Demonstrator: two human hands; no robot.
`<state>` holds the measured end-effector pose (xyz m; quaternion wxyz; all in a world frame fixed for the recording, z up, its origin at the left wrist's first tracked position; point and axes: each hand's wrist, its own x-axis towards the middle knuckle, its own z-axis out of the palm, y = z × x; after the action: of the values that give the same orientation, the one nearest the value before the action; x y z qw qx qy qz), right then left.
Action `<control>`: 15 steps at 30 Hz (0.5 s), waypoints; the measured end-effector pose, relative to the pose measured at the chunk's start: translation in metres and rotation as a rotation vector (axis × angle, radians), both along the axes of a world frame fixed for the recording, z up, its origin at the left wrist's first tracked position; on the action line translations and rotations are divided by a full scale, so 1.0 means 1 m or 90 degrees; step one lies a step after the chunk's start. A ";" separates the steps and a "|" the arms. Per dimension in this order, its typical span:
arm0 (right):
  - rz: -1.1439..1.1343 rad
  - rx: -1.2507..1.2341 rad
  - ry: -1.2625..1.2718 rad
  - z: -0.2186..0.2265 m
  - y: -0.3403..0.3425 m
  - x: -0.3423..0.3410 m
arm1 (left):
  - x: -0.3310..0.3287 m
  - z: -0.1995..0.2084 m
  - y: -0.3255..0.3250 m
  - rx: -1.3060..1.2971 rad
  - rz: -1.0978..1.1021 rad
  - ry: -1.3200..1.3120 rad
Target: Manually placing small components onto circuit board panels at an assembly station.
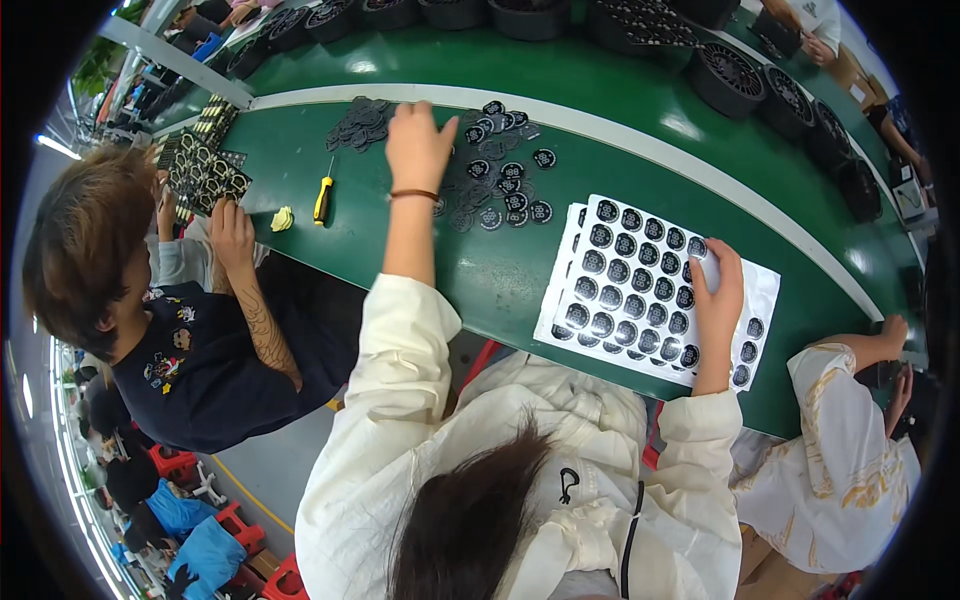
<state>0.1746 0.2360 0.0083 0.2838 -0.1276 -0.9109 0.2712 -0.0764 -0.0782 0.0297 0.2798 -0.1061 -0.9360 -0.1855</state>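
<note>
Over the piles of small round black discs stretches my left hand [418,148], palm down, its thumb apart from the fingers. Its fingertips are partly hidden, and I see nothing held in it. On its right lie scattered printed discs [511,186], and on its left a heap of plain dark discs [357,124]. My right hand [718,300] rests open on the right part of a white sheet [594,212] with rows of round black stickers [620,271]. Thumb and forefinger are spread near the top right stickers. Another white sheet [761,291] sticks out underneath.
A screwdriver [322,201] with a yellow and black handle and a pale yellow lump [282,219] lie to the left. A co-worker [190,330] there handles black and gold pieces [205,175]. Another person [830,450] sits at right. Black round parts [727,78] line the far belt.
</note>
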 end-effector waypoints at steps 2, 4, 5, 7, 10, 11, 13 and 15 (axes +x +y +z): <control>-0.004 -0.001 0.002 0.000 -0.001 0.000 | -0.009 -0.009 -0.010 -0.041 0.016 -0.051; -0.006 -0.003 0.011 0.001 -0.002 0.001 | -0.013 -0.013 -0.015 -0.124 0.053 -0.150; -0.011 -0.002 0.011 0.001 -0.002 0.001 | -0.014 -0.015 -0.015 -0.124 0.048 -0.150; -0.011 -0.008 0.009 0.002 -0.003 0.001 | -0.017 -0.018 -0.016 -0.107 0.026 -0.132; -0.016 -0.004 0.014 0.001 -0.003 0.002 | -0.018 -0.017 -0.014 -0.039 -0.018 -0.127; -0.018 0.001 0.019 0.001 -0.003 0.003 | -0.016 -0.014 -0.011 0.020 -0.048 -0.131; -0.027 0.009 0.024 0.000 -0.002 0.002 | -0.012 -0.010 -0.001 0.079 -0.086 -0.136; -0.006 -0.008 0.045 -0.001 -0.001 -0.001 | 0.000 -0.002 0.021 0.423 -0.324 -0.249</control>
<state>0.1740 0.2354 0.0074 0.3167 -0.1241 -0.8979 0.2795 -0.0761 -0.0576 0.0273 0.0621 -0.2000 -0.8051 -0.5549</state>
